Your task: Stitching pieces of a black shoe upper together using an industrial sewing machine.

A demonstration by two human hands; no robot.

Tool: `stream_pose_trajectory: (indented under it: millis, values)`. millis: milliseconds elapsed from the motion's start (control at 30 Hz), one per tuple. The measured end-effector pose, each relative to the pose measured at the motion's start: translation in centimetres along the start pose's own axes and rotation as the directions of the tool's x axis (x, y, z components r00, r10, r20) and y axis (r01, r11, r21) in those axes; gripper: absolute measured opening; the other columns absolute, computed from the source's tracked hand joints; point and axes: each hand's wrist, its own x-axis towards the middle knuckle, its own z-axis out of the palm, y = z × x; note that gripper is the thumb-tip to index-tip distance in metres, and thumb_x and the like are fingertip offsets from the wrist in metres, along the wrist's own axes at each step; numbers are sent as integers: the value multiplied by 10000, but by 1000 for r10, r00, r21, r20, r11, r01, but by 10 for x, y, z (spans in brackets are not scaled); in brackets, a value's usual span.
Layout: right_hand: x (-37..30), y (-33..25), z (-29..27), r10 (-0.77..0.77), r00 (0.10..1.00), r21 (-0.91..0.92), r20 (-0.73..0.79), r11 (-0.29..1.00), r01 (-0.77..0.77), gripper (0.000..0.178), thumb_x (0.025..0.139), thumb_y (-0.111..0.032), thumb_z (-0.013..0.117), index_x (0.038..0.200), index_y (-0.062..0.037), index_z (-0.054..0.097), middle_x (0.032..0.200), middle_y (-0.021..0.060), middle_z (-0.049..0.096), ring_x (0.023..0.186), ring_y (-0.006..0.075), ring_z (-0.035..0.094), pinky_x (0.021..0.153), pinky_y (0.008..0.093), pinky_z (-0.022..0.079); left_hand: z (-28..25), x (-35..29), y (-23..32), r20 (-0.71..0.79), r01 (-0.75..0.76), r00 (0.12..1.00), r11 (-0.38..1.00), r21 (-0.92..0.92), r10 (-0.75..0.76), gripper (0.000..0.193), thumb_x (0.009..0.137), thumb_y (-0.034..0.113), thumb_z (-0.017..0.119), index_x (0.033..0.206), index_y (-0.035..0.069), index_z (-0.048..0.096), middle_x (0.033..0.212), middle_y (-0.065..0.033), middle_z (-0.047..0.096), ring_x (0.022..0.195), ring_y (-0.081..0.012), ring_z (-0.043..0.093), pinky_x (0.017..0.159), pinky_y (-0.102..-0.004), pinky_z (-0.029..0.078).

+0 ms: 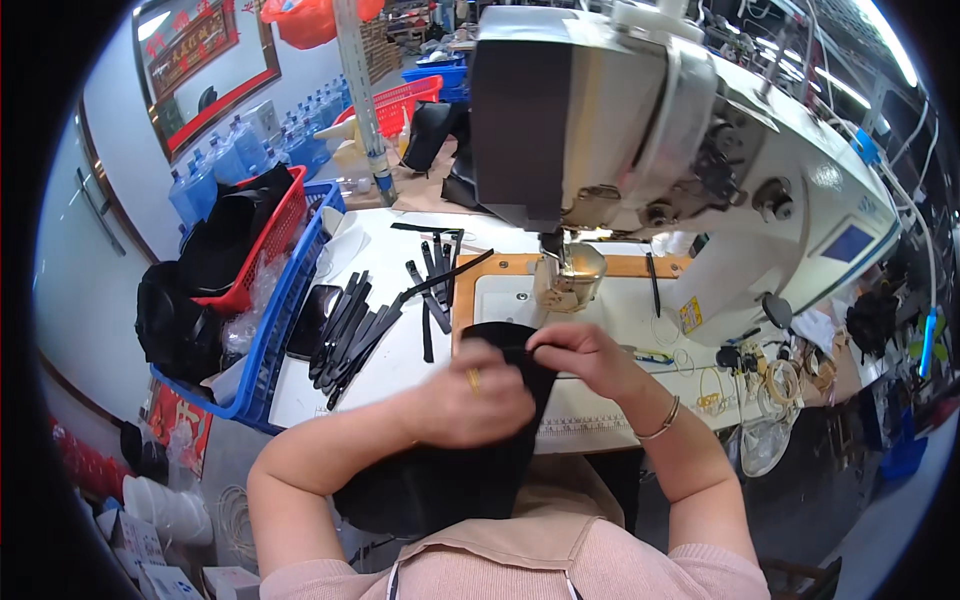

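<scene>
Overhead and to the right, a white sewing machine (660, 130) takes up most of the upper view, its post (570, 280) standing on a white table (400, 365). At the table's left side sits a blue crate (262, 370), with a red basket (275, 240) of black goods in it. The black piece (440, 490) runs from the person's lap up over the table's front edge, its upper end just short of the post. Across it lies the left hand (475, 400), blurred, fingers curled; whether they grip the piece, one cannot tell. The right hand (580, 355) pinches the piece's upper right edge between thumb and fingers. Left of the piece, black strips (345, 335) lie bunched on the table. Smaller still are a bracelet (658, 420) on the right wrist and a gold ring (474, 381) on the left hand.
</scene>
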Motion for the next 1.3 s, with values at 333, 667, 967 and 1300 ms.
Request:
stream_pose_trajectory:
  millis: [333, 667, 967, 1300]
  values:
    - [-16, 49, -7, 126, 938, 143, -322, 986, -84, 117, 906, -95, 583, 966, -19, 650, 824, -45, 615, 745, 26, 526, 679, 182, 426, 0, -14, 57, 56, 280, 941, 674, -684, -334, 106, 739, 90, 666, 844, 78, 655, 880, -9, 602, 822, -180, 595, 711, -302, 460]
    - [-39, 14, 52, -472, 833, -810, -290, 585, 50, 287, 848, -243, 633, 1031, -24, 608, 1020, 158, 538, 962, 325, 491, 913, 414, 347, 30, 8, 80, 66, 659, 714, 638, -399, -697, 98, 761, 139, 658, 806, 90, 586, 744, -39, 503, 643, -210, 575, 573, -327, 458]
    - [-56, 38, 36, 61, 954, -146, -292, 983, -108, 205, 822, -214, 671, 836, -12, 637, 776, 128, 617, 756, 293, 546, 848, 375, 382, -12, -4, -45, 267, 765, 307, 70, -641, -914, 111, 826, 77, 650, 921, 38, 693, 841, -66, 687, 737, -153, 645, 698, -264, 513]
    - [-98, 17, 37, -64, 903, -260, -424, 964, -53, 214, 872, -86, 623, 1064, 9, 622, 862, 100, 665, 740, 143, 599, 697, 266, 476, 9, -119, -91, 348, 959, -165, -68, 274, -923, 120, 740, 169, 677, 815, 84, 717, 840, -157, 681, 811, -316, 655, 756, -395, 523]
